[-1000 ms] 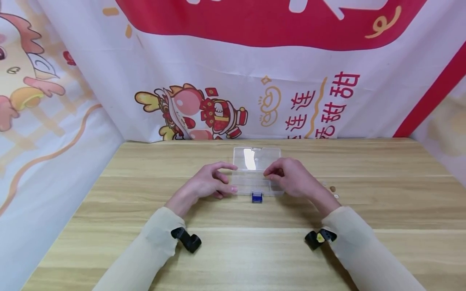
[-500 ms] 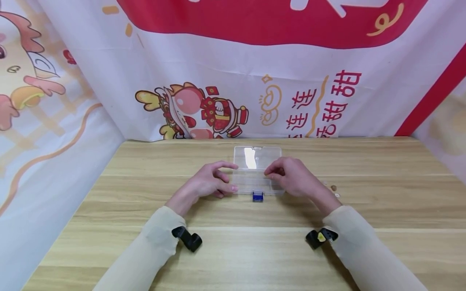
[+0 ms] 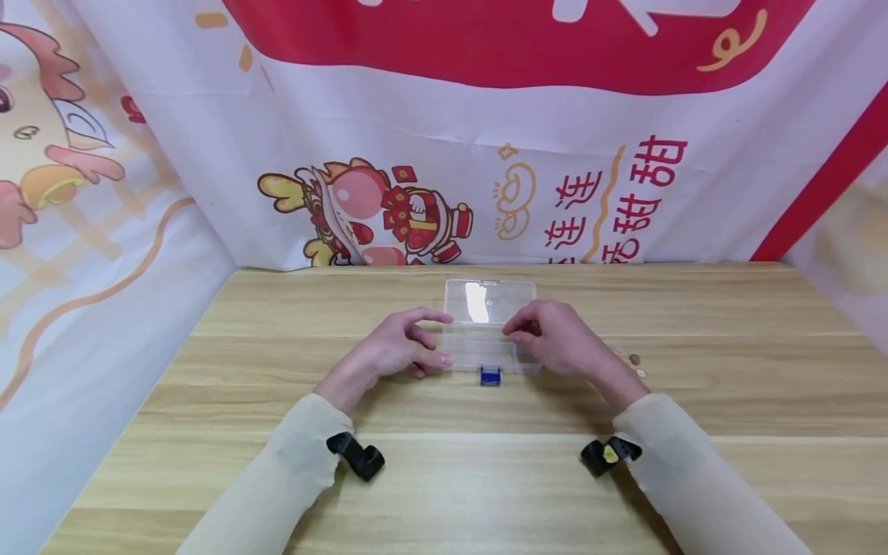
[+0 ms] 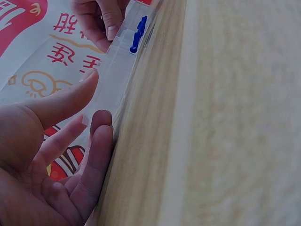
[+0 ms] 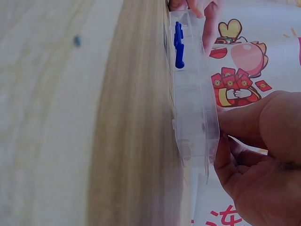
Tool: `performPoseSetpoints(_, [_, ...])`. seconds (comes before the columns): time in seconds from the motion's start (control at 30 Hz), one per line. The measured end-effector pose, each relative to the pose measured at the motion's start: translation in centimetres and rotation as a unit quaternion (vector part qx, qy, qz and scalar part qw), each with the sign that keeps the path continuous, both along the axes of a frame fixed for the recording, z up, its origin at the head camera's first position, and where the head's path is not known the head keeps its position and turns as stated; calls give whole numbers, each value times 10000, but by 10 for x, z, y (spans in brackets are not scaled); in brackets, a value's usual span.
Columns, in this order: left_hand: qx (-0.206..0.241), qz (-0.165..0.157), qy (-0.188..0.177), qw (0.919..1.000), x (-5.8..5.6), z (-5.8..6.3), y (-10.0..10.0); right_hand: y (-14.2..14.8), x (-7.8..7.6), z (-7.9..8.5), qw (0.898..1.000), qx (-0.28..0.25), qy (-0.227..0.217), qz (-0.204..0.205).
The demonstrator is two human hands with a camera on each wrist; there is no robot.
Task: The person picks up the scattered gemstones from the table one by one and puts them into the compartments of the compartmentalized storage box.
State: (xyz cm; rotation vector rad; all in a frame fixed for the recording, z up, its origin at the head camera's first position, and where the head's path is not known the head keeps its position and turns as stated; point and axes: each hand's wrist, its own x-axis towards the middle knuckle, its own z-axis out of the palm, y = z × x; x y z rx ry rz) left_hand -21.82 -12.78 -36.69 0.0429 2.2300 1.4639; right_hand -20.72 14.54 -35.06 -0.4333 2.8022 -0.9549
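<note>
A clear plastic compartment box (image 3: 472, 353) lies on the table, its lid (image 3: 513, 299) swung back and a blue latch (image 3: 490, 376) at its front. My left hand (image 3: 401, 345) spans the box's left end, index finger at the back corner and thumb at the front corner. In the left wrist view, the thumb reaches the box's wall (image 4: 113, 70) while other fingertips sit low beside it. Over the right part of the box, my right hand (image 3: 551, 337) has thumb and fingertips close together, dipping at a compartment. I cannot tell whether something small is between them.
Small round pieces lie right of the box, partly behind the right forearm: a brown one (image 3: 634, 359) and a white one (image 3: 641, 374). The wooden table (image 3: 472, 486) ends at a printed cloth backdrop (image 3: 444, 108). Black wrist cameras sit on both sleeves.
</note>
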Motion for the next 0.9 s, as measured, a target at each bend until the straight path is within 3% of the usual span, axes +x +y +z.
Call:
performPoseSetpoints(0.57, [-83, 4, -55, 10000, -1, 0, 0, 1, 3, 4, 9993, -54, 131, -339])
performPoseSetpoints(0.9, [51, 24, -51, 10000, 0, -1, 1, 23, 5, 15, 9987, -236, 319, -327])
